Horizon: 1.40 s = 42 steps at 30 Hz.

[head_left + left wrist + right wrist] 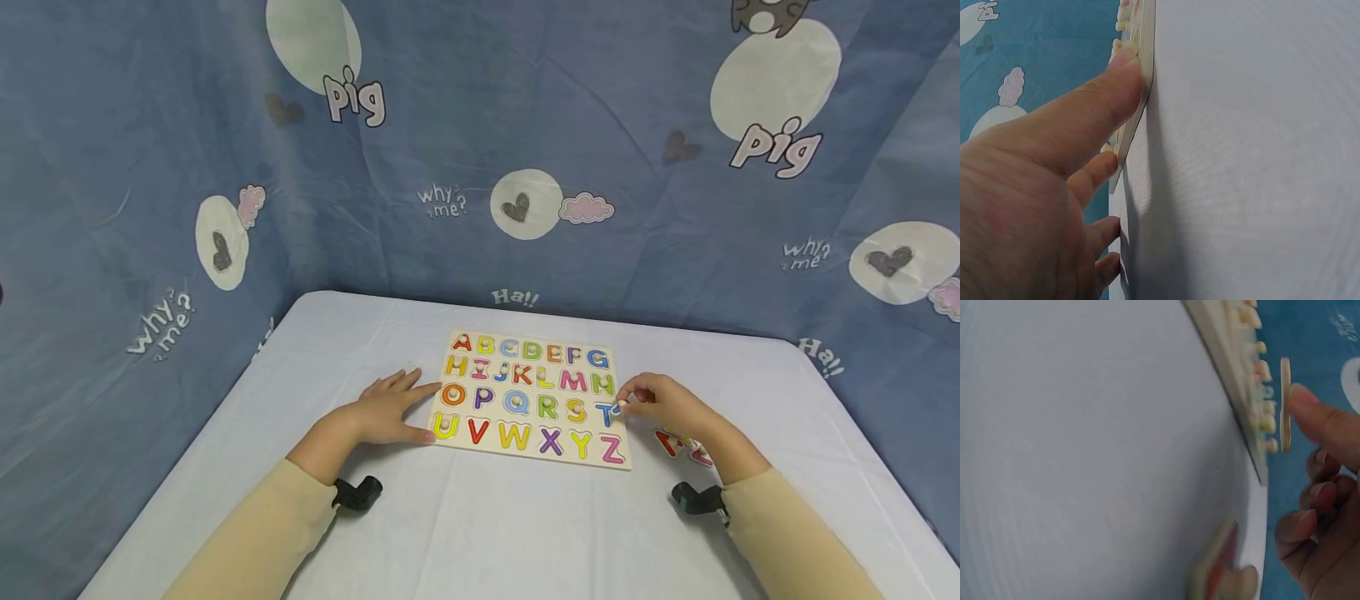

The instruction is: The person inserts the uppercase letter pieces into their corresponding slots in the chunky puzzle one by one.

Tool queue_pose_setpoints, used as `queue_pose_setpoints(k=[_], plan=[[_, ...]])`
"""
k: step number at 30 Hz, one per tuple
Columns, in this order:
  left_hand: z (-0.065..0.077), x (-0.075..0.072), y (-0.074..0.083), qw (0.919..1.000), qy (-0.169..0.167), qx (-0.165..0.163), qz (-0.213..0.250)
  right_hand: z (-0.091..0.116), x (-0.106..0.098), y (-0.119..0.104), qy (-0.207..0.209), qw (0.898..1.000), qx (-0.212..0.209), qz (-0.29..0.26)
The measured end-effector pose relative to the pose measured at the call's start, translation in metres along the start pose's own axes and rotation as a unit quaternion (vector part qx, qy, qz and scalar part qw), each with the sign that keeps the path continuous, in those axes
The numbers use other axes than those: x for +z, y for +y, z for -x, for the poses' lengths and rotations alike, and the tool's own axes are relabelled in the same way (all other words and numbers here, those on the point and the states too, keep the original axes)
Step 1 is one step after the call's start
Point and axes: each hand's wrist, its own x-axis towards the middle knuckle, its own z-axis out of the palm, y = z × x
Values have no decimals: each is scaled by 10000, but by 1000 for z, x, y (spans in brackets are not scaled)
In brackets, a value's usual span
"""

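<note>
A wooden alphabet puzzle board [491, 457] lies on the table, its colourful letters running A to Z in rows. Knobs stick up from most letters in the upper rows. My left hand [390, 410] is spread at the board's left side, the thumb [1094, 112] and index finger touching its edge. Over the board's right side, by the T, my right hand [663, 402] pinches a thin blue wooden letter piece [1285, 405]. This piece shows edge-on in the right wrist view, close above the knobs; fingers partly cover it in the head view.
Loose letter pieces, among them a red one [668, 443] and a pink one [702, 457], lie right of the board, partly hidden under the right forearm. A white cloth covers the table [525, 533]. Blue printed fabric [465, 125] hangs behind and at the sides.
</note>
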Motion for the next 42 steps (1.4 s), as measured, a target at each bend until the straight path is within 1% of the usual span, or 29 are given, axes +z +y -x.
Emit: queue_pose_setpoints(k=[3, 7, 12, 17, 24, 28, 36, 42], plan=[[1, 0, 1, 10000, -2, 21, -3, -5, 7, 2, -162, 9997, -207, 13], [2, 0, 1, 10000, -3, 59, 12, -10, 13, 4, -309, 9989, -359, 31], [3, -1, 1, 10000, -9, 73, 17, -13, 15, 2, -492, 9981, -344, 103], [2, -2, 2, 10000, -42, 35, -24, -14, 13, -2, -624, 9971, -379, 233], [1, -1, 2, 10000, -42, 8, -83, -15, 9, -6, -890, 9952, -358, 185], [1, -2, 2, 10000, -43, 1, -86, -18, 6, -9, -1033, 9936, -355, 271], [3, -3, 3, 10000, -31, 1, -88, -21, 6, -13, -978, 9942, -285, 340], [2, -2, 2, 10000, -43, 55, -29, -11, 0, -15, -701, 9961, -261, 467]])
